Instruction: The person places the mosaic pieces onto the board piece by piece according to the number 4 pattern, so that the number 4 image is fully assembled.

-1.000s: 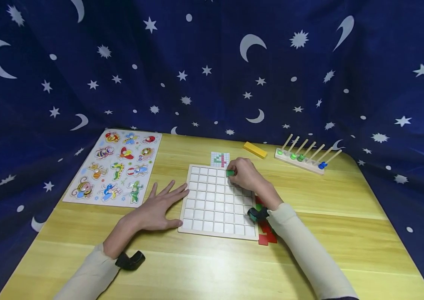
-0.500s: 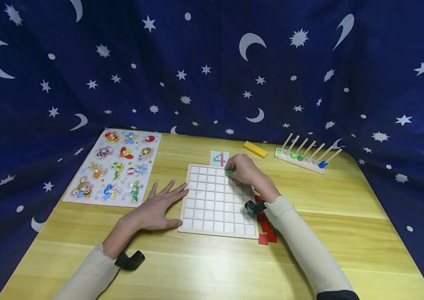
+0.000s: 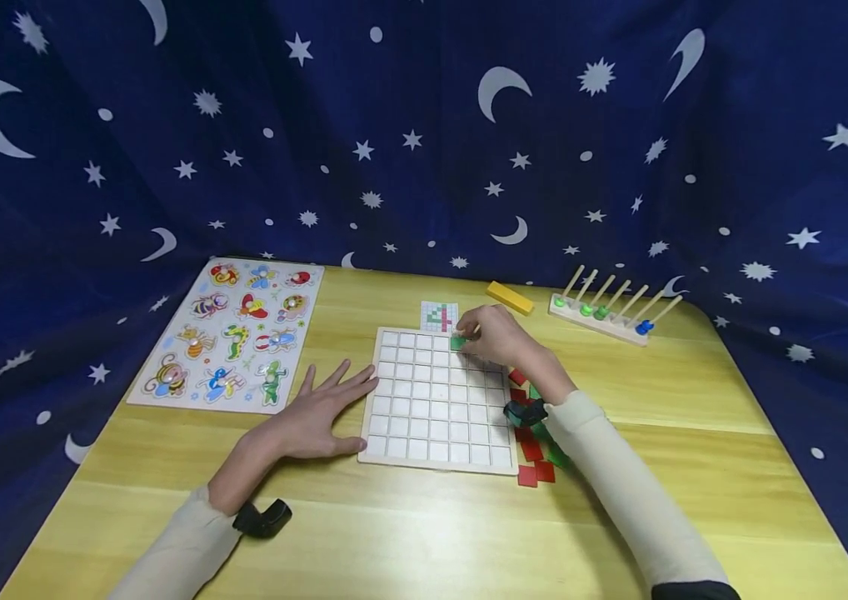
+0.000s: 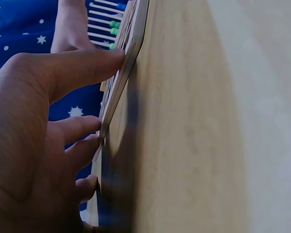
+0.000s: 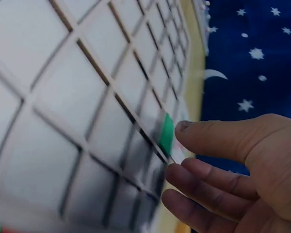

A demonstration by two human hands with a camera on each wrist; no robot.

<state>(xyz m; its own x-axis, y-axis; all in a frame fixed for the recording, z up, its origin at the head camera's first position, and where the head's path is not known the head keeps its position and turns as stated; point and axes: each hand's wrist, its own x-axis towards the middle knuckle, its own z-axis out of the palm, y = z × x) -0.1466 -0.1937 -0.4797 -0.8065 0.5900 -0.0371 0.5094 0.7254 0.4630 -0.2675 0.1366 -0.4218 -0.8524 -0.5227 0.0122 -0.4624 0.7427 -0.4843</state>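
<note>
A white wooden grid board [image 3: 420, 425] lies flat on the table, its squares framed by thin raised strips. My left hand [image 3: 315, 419] is spread along the left side of the board, with thumb and fingertips at its edge. At the far rim a green square tile [image 3: 457, 342] sits in a cell of the top row. The right hand [image 3: 497, 337] is right beside this tile. In the right wrist view, its thumb and fingers stand apart, just off the green tile [image 5: 166, 135]. Part of the board's right side is hidden under that hand.
Loose red tiles [image 3: 531, 451] and green tiles lie by the board's right edge, partly under the right forearm. Behind the board is a small pattern card [image 3: 439, 316]. A yellow block [image 3: 510, 297], a peg rack with beads [image 3: 604, 321] and an insect puzzle [image 3: 232, 333] stand farther out.
The right hand's fingers have come away from the green tile, which now lies in a top-row cell. That hand has shifted slightly right; the left hand has stayed in place.
</note>
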